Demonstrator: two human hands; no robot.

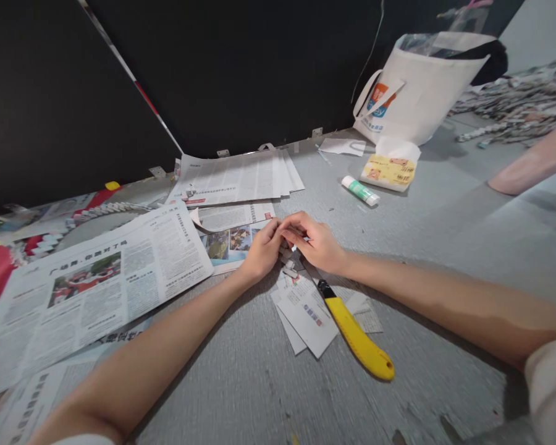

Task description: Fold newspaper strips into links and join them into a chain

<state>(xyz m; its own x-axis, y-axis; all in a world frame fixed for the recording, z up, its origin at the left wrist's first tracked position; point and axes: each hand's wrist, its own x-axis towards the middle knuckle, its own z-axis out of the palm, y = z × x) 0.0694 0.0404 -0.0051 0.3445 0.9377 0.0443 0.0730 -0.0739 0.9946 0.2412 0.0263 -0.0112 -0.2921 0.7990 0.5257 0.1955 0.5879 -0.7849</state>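
Note:
My left hand [262, 250] and my right hand [315, 242] meet at the middle of the grey table [445, 247]. Both have fingers pinched together on a small folded strip of newspaper [291, 238] held between them. Just under the hands lie small folded paper pieces [290, 269] and a few cut newspaper slips [306, 312]. A yellow utility knife [356, 337] lies on those slips, its blade end pointing toward my right wrist.
Open newspapers [106, 278] cover the left side, with more sheets [241, 176] stacked behind. A glue stick [360, 190], a tissue pack [391, 167] and a white tote bag [421, 93] stand at the back right. Another person's arm [532, 164] rests at the right edge.

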